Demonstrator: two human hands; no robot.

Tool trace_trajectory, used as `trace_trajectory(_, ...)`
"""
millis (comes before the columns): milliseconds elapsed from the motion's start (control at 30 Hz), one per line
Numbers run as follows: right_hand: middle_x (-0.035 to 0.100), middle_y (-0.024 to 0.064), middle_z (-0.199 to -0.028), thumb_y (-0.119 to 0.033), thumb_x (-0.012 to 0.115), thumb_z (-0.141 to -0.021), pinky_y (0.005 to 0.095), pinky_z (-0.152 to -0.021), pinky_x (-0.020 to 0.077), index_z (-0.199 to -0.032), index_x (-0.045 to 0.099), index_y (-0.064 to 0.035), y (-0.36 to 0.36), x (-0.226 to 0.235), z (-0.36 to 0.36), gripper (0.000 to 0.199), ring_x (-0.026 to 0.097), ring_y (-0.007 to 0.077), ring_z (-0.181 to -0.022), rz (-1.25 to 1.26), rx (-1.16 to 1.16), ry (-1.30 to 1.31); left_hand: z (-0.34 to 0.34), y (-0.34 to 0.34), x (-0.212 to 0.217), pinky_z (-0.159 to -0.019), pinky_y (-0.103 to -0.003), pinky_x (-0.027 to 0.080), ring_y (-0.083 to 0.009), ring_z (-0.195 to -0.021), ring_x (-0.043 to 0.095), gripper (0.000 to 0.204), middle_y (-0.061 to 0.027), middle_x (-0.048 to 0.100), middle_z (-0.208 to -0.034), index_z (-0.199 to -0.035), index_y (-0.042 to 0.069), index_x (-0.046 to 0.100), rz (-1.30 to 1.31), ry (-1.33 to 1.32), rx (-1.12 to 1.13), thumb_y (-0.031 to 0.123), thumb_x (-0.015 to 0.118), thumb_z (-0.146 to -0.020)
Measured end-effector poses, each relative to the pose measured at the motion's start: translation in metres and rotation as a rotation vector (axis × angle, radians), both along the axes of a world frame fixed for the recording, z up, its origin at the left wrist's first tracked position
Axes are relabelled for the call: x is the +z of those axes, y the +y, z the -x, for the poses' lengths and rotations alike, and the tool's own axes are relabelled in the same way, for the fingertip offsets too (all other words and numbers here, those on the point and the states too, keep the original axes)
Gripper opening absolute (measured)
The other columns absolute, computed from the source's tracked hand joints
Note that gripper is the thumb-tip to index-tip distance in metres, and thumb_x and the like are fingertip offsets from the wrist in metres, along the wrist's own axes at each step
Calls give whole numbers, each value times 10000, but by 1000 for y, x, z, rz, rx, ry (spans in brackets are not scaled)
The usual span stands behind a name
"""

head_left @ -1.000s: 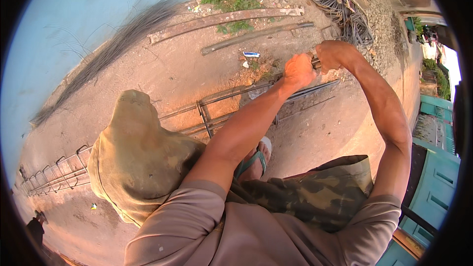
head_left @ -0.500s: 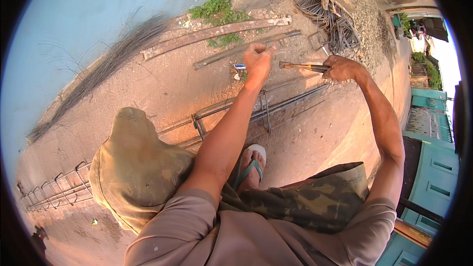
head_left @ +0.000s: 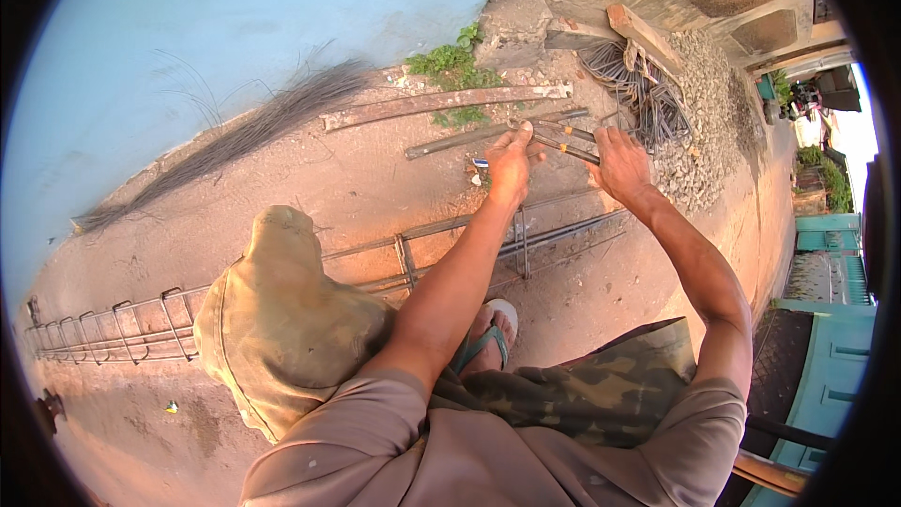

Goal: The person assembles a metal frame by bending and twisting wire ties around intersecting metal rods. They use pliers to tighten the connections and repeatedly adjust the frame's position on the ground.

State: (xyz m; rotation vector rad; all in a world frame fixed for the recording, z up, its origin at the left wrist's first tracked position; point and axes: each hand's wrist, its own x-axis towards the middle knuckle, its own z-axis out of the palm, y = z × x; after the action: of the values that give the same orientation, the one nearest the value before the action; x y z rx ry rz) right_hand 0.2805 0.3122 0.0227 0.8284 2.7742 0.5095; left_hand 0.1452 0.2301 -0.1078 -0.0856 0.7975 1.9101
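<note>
My right hand (head_left: 621,164) grips the handles of a pair of pincers (head_left: 566,146), which are spread apart. Their dark grips have orange bands, and the jaws point left, beside my left thumb. Held just by the jaws, my left hand (head_left: 510,169) has its fingers curled in; whatever it pinches is too small to make out. Below both hands lies a long reinforcing-bar frame (head_left: 405,263) with square stirrups, passing under my left forearm and behind my covered knee. One foot in a green-strapped sandal (head_left: 495,336) rests beside it.
A bundle of thin wire (head_left: 244,136) lies along the blue wall (head_left: 235,9). Beyond my hands are a rusty flat bar (head_left: 450,105), a pipe (head_left: 450,144), a heap of bent stirrups (head_left: 633,89) and gravel (head_left: 709,122). Teal buildings (head_left: 835,357) stand at right.
The pincers' handles have spread apart and the jaws have come up to my left thumb. My right hand has shifted slightly left and down; my left hand is lower in view.
</note>
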Motion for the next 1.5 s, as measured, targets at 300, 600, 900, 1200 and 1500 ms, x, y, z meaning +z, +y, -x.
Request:
trace_trajectory(300, 504, 125, -1083, -269, 762, -761, 435, -883, 441, -1313, 463, -129, 1, 1, 4, 643, 508, 289, -1067, -66, 91, 24, 23, -16, 13, -541, -316, 528, -209, -692, 662, 241, -149, 655, -808, -909, -60, 622, 77, 186, -142, 177, 601, -947)
trace_trajectory(600, 487, 111, -1023, -254, 741, -775, 399, -864, 384, -1392, 435, -158, -8, 0, 15, 695, 471, 275, -1021, -93, 178, -2, 32, -13, 15, -590, -342, 588, -267, -711, 685, 263, -208, 656, -852, -953, -119, 596, 177, 118, -58, 128, 505, -956)
trace_trajectory(900, 509, 136, -997, -146, 601, -875, 404, -850, 400, -1358, 461, -90, -3, -23, 8, 506, 493, 291, -980, -168, 345, -27, 42, 2, -6, -542, -332, 583, -282, -724, 701, 308, -226, 664, -876, -917, -132, 587, 213, 131, -39, 149, 475, -974)
trace_trajectory(1200, 598, 172, -869, -144, 579, -907, 468, -757, 471, -1094, 565, -46, 7, -35, 10, 211, 613, 373, -888, 403, 66, 151, 26, -1, -49, -675, -340, 586, -249, -882, 674, 241, -158, 629, -976, -1024, -69, 566, 237, -57, -216, 129, 431, -1004)
trace_trajectory(1500, 490, -9, -638, -153, 621, -922, 260, -457, 344, -848, 588, -64, 41, -28, -8, 120, 415, 81, -525, 1263, -856, 590, 10, 6, -50, -686, -331, 588, -197, -778, 644, 251, -114, 622, -940, -1035, -42, 571, 222, -122, -228, 170, 439, -1017)
